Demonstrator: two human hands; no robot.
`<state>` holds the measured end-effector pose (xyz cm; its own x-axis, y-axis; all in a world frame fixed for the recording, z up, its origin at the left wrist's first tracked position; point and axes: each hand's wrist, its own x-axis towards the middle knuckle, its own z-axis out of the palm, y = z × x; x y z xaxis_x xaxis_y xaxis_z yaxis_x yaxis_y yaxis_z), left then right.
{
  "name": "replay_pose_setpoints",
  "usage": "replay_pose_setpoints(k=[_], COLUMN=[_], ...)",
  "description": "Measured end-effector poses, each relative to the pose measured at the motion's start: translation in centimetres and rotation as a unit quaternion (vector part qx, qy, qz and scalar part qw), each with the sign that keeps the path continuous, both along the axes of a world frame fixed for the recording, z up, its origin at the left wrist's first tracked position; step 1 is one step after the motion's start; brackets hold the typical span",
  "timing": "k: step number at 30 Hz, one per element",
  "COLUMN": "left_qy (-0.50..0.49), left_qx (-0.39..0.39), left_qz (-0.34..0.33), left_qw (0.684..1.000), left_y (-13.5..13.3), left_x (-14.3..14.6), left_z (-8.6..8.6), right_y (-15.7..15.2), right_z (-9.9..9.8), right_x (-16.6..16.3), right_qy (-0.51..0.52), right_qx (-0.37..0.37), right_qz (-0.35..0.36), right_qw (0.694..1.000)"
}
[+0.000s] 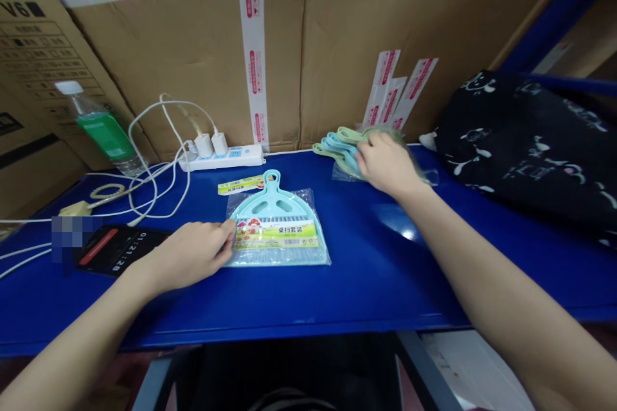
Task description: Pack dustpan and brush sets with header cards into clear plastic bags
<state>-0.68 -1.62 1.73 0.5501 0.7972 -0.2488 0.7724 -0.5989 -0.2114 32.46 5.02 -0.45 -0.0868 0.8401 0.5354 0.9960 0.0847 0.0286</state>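
Note:
A light blue dustpan (272, 207) lies flat in a clear plastic bag, its handle pointing away from me. A printed yellow-green label (270, 241) crosses its middle. My left hand (205, 249) pinches the left edge of this bagged dustpan. Farther back on the right is a pile of green and blue bagged dustpans (341, 144), handles toward the left. My right hand (385, 162) is closed over the pile, its fingers curled on the upper pieces and hiding much of them. A loose label strip (240, 186) rests beside the blue handle.
Everything lies on a blue tabletop (299, 302). At the back left are a power strip (236, 157) with chargers, tangled white cables (154, 173), a bottle (99, 125) and a phone (120, 247). Cardboard boxes (193, 51) wall the back. A black patterned cloth bag (530, 148) fills the right.

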Motion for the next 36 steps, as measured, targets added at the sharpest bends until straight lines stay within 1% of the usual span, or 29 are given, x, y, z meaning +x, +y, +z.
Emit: replay_pose_setpoints(k=[5,11,16,18,21,26,28,30,32,33,36], left_qy=[0.001,0.000,-0.009,-0.003,0.003,0.009,0.019,0.022,0.007,-0.004,-0.016], left_qx=[0.005,0.015,0.003,-0.005,-0.012,-0.012,0.007,0.048,0.094,0.111,0.135], left_qz=[-0.006,-0.013,-0.001,0.008,0.016,0.011,0.008,0.007,-0.013,-0.035,-0.142], left_qw=[1.000,1.000,1.000,1.000,1.000,1.000,1.000,0.999,0.995,0.993,0.980], left_y=[0.0,-0.1,-0.1,-0.1,0.0,0.1,0.1,0.1,0.1,0.2,0.7], left_x=[0.0,-0.1,0.0,0.1,0.2,0.0,0.0,0.1,0.8,1.3,4.6], left_z=[0.1,-0.1,0.0,0.0,0.0,-0.1,0.0,0.2,0.5,0.7,1.1], right_y=[0.2,0.6,0.2,-0.1,-0.5,-0.7,-0.7,-0.7,-0.8,-0.8,-0.9], right_z=[-0.3,-0.3,1.0,1.7,2.4,2.6,2.5,2.4,2.3,2.3,2.2], right_x=[-0.4,0.6,2.3,3.3,4.5,5.1,5.1,5.0,4.9,4.9,4.6], right_qy=[-0.033,-0.043,-0.035,-0.022,0.009,0.030,0.035,0.039,0.040,0.040,0.037], right_qx=[-0.016,-0.016,-0.011,0.005,0.047,0.080,0.085,0.087,0.085,0.082,0.070], right_qz=[-0.036,0.000,0.009,0.009,0.001,-0.006,-0.008,-0.010,-0.006,-0.002,0.009], right_qw=[0.999,0.999,0.999,1.000,0.999,0.996,0.996,0.995,0.996,0.996,0.997])
